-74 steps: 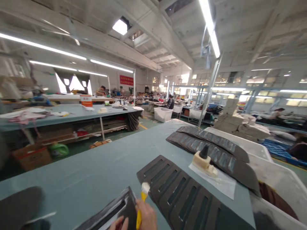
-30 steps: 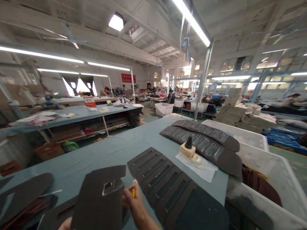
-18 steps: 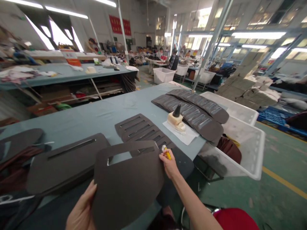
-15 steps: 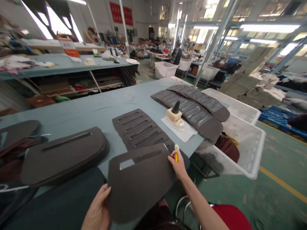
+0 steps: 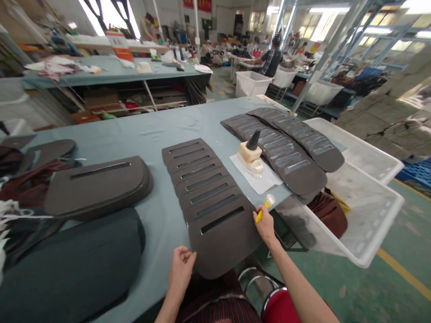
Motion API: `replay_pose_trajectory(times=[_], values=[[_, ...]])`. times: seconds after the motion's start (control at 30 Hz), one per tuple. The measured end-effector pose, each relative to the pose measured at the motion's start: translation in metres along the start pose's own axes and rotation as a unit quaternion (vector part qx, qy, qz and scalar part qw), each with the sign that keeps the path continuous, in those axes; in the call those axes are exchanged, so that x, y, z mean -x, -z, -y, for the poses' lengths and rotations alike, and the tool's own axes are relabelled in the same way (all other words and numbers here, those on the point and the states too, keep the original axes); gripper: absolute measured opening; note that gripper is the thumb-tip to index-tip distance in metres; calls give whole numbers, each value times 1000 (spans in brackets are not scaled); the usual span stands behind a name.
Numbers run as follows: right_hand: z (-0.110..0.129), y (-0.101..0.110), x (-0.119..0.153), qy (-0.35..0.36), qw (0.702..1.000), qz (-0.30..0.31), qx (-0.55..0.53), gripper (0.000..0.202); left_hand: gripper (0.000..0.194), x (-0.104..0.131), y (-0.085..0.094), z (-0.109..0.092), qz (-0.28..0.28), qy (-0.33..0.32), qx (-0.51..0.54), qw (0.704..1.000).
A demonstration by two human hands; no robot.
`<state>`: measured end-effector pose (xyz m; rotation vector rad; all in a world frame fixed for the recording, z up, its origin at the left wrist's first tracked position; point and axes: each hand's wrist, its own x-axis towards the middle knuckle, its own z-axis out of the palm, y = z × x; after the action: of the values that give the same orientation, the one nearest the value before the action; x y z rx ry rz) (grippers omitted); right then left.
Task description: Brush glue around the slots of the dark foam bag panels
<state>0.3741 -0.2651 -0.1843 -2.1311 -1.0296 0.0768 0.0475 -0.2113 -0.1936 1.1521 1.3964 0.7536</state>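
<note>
A dark brown slotted panel (image 5: 222, 244) lies at the near end of an overlapping row of similar panels (image 5: 191, 168) on the table. My right hand (image 5: 266, 224) is closed around a small brush with a yellow handle (image 5: 259, 216) and pale, whitish bristles; its fingers are at the panel's right edge. At the left edge is my left hand (image 5: 182, 264), fingers curled in and thumb tip by the border, with no object visible between them. Beyond the row, a cream-coloured glue bottle with a black cone cap (image 5: 249, 152) stands on white paper (image 5: 240, 172).
A stack of slotted panels (image 5: 97, 188) and a dark padded piece (image 5: 77, 260) lie left on the blue-green table (image 5: 151, 130). More panels (image 5: 296, 172) overhang the right side, above white bins (image 5: 384, 211). A red stool (image 5: 281, 307) is by my legs.
The panel held up between both hands now lies flat at the near end of the row. My left hand moved right and its fingers curled; the brush stayed in my right hand.
</note>
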Motion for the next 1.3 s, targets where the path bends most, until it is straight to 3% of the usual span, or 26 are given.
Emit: replay_pose_trajectory(times=[0.17, 0.37, 0.93, 1.07, 1.3], values=[[-8, -16, -18, 13, 999, 24, 42, 12, 43, -5, -8, -2, -32, -47, -152, 987], [-10, -24, -24, 14, 992, 66, 108, 8, 42, 2, -9, -15, 7, -83, -278, 957], [-4, -30, -26, 5, 975, 94, 204, 11, 39, -3, -3, -14, -8, -88, -237, 967], [-4, -31, -26, 37, 975, 89, 199, 9, 39, -3, -3, -14, -12, -87, -230, 969], [-8, -29, -32, 14, 979, 100, 176, 10, 38, 0, -3, -14, -9, -88, -214, 973]])
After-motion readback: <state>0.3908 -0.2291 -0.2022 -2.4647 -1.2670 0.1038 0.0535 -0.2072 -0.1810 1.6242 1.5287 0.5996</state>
